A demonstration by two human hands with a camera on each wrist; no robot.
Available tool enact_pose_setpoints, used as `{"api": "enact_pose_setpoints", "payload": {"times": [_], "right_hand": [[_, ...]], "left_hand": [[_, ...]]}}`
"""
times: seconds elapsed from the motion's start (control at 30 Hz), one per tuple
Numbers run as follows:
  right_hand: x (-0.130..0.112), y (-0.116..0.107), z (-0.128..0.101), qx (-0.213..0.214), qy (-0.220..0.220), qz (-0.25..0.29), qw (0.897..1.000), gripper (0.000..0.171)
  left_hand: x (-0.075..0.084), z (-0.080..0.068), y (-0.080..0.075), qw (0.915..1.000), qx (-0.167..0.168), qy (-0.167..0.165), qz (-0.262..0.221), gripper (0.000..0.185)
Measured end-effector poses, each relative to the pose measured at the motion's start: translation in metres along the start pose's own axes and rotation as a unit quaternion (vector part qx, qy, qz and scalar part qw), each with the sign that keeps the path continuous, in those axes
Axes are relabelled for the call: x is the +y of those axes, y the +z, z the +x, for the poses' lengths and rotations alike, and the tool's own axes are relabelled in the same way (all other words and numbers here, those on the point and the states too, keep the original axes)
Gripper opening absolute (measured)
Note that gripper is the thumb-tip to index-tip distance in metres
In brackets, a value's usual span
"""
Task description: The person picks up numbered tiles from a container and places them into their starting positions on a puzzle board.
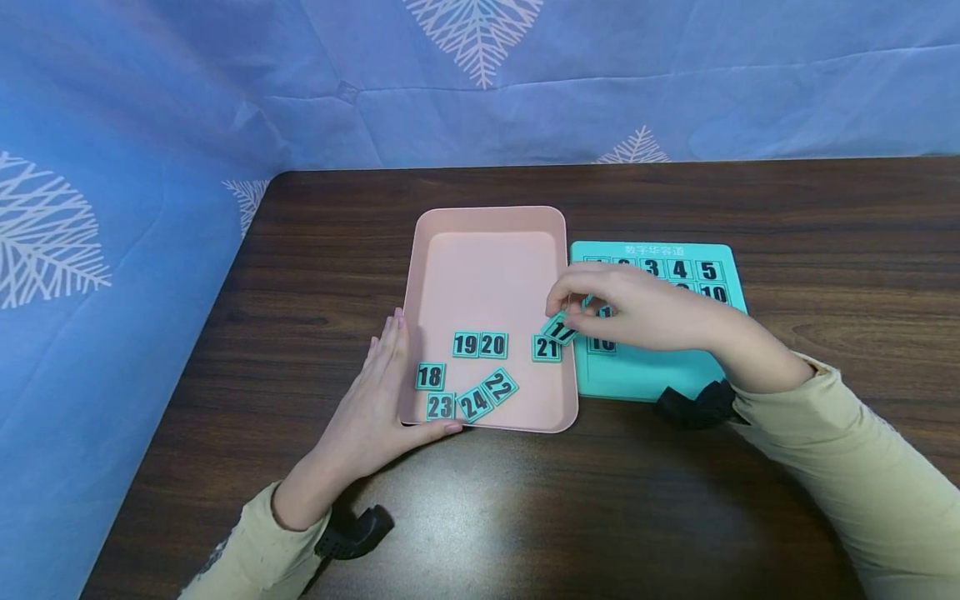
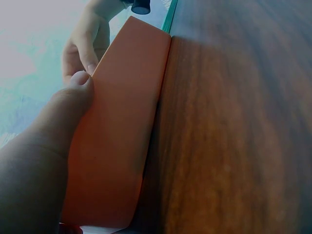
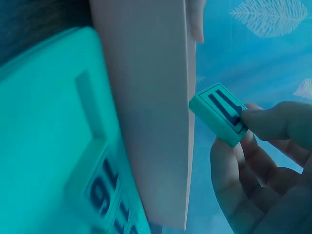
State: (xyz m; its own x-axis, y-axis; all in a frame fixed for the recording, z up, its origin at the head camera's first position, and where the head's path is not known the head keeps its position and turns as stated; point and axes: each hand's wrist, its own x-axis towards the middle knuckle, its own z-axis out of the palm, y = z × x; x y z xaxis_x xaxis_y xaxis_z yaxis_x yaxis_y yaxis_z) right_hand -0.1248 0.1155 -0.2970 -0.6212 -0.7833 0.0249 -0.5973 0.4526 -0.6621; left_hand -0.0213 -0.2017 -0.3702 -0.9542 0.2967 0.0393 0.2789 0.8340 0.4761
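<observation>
My right hand (image 1: pixel 637 308) pinches a teal number tile (image 1: pixel 558 328) between thumb and fingers, over the right edge of the pink tray (image 1: pixel 491 283). In the right wrist view the thumb covers part of the black number on this tile (image 3: pixel 219 112). Just below it in the head view lies tile 21 (image 1: pixel 546 348). My left hand (image 1: pixel 375 400) rests against the tray's near left corner, fingers straight along the left side, thumb at the front rim. Tiles 19 (image 1: pixel 466 344), 20 (image 1: pixel 492 344), 18 (image 1: pixel 430 377), 23 (image 1: pixel 440 406), 24 (image 1: pixel 475 403) and 22 (image 1: pixel 498 385) lie inside the tray.
A teal number board (image 1: pixel 637 379) stands right beside the tray, with rows of tiles set in its upper part, partly hidden under my right hand. Both sit on a dark wooden table (image 1: pixel 315 275). A blue patterned cloth (image 1: pixel 337 83) hangs behind and to the left.
</observation>
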Motion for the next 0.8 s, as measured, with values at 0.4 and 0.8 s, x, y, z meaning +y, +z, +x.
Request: {"api": "enact_pose_setpoints", "payload": {"times": [0.4,0.8], "right_hand": [[0.011,-0.016,-0.025,0.047,0.017,-0.039,0.998,0.02],[0.029,-0.017,-0.043,0.032,0.083,-0.052,0.995,0.018]], "left_hand": [[0.0,0.001,0.0,1.0,0.004,0.003,0.001,0.127],[-0.001,0.0,0.001,0.9999,0.008,0.012,-0.001,0.128]]}}
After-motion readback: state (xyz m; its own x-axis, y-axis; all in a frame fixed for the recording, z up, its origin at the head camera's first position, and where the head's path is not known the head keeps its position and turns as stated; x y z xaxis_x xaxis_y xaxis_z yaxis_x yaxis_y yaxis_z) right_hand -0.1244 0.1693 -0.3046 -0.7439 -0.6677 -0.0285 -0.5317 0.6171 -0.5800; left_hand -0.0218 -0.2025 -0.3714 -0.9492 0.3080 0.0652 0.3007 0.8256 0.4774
